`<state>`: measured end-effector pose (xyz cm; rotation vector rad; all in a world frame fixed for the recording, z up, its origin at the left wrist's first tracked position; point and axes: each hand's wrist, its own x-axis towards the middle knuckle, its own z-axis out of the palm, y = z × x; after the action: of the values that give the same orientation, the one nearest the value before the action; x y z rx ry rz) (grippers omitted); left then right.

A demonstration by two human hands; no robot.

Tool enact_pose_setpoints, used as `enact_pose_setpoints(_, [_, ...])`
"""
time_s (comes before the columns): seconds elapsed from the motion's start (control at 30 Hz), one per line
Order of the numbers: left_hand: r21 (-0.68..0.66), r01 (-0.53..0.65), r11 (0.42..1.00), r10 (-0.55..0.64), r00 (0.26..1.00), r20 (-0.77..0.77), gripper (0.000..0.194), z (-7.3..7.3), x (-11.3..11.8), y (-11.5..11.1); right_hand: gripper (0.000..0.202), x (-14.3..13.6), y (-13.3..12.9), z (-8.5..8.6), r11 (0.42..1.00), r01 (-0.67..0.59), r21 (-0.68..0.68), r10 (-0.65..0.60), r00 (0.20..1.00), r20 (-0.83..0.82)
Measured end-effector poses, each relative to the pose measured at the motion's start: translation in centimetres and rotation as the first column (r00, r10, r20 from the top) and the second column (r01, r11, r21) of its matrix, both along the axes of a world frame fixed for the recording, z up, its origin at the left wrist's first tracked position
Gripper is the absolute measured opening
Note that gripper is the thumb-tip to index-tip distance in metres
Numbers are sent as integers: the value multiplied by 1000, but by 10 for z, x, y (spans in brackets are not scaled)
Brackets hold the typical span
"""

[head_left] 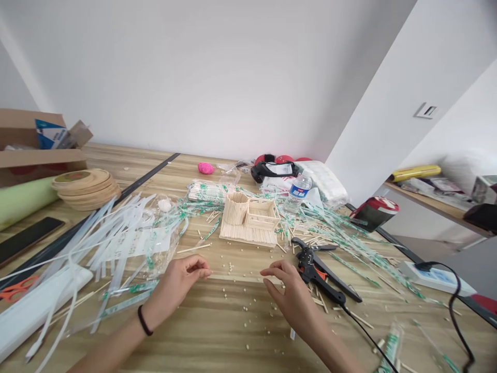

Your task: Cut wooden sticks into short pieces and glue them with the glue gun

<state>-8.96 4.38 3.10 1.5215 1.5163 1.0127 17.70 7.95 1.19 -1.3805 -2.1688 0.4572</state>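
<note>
My left hand [182,280], with a black band at the wrist, hovers over the table left of centre. Its thumb and fingertips come together in a pinch; anything between them is too small to make out. Opposite it, my right hand [285,285] has thumb and fingers apart and holds nothing visible. Beyond both hands stands a small model of wooden sticks: a flat stick base [248,235], a rounded upright holder [235,208] and an open box [263,213]. Small cut stick pieces [231,267] are scattered between the hands. A black hot glue gun [316,269] lies beside my right hand.
Loose sticks and green-printed wrappers [361,243] spread on the right, near a water bottle [300,191] and power strip [438,280]. Glue sticks [124,233], orange scissors [17,290], a phone [29,238], wooden discs [85,189] and a cardboard box [42,158] occupy the left.
</note>
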Motion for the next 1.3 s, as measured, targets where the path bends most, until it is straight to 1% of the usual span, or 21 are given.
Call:
enact_pose_setpoints(0.13, [-11, 16, 1000, -16, 1000, 14, 22, -1, 9, -11, 20, -10, -5, -3, 998, -52, -38, 54, 998, 44])
enact_pose_setpoints(0.23, [-1, -7, 1000, 7, 1000, 24, 27, -5, 13, -16, 20, -24, -7, -2, 993, -110, -52, 114, 990, 82])
enact_pose_setpoints(0.27, [2, -23, 1000, 23, 999, 23, 25, -7, 15, -18, 19, -30, -8, -1, 989, -136, -57, 141, 985, 95])
enact_pose_setpoints(0.37, [19, -81, 996, 81, 997, 17, 8, -18, 18, -22, 18, -49, -11, -1, 975, -211, -72, 219, 967, 131])
enact_pose_setpoints(0.4, [32, -95, 995, 95, 995, 15, 9, -22, 18, -23, 17, -54, -12, -1, 972, -224, -73, 232, 962, 142])
enact_pose_setpoints(0.43, [43, -101, 994, 100, 995, 12, 16, -25, 19, -24, 17, -59, -13, -2, 971, -229, -73, 237, 959, 152])
enact_pose_setpoints(0.5, [50, -86, 995, 86, 996, 4, 26, -30, 20, -25, 18, -66, -14, -3, 971, -227, -69, 236, 957, 168])
enact_pose_setpoints(0.53, [45, -73, 996, 73, 997, -2, 27, -31, 21, -26, 18, -68, -14, -4, 972, -224, -67, 233, 957, 173])
enact_pose_setpoints(0.63, [6, -49, 999, 49, 998, -24, 21, -29, 23, -28, 17, -70, -13, -7, 973, -220, -63, 228, 957, 178])
enact_pose_setpoints(0.73, [-41, -68, 997, 66, 997, -47, 16, -25, 25, -30, 17, -70, -11, -10, 974, -218, -65, 227, 957, 179])
enact_pose_setpoints(0.83, [-82, -76, 994, 71, 996, -59, 13, -26, 27, -33, 16, -70, -9, -12, 971, -228, -68, 236, 955, 178])
enact_pose_setpoints(0.9, [-81, -69, 994, 65, 996, -55, 16, -29, 27, -34, 14, -71, -8, -14, 970, -233, -66, 241, 954, 176])
enact_pose_setpoints(1.03, [-34, -43, 998, 42, 999, -28, 21, -36, 27, -33, 12, -71, -6, -15, 968, -244, -59, 250, 953, 170])
enact_pose_setpoints(1.13, [-46, -42, 998, 41, 999, -29, 16, -38, 29, -32, 14, -69, -6, -12, 968, -246, -53, 251, 954, 166])
enact_pose_setpoints(1.3, [-70, -56, 996, 53, 998, -37, 7, -35, 30, -30, 17, -64, -10, -6, 970, -241, -42, 244, 957, 159])
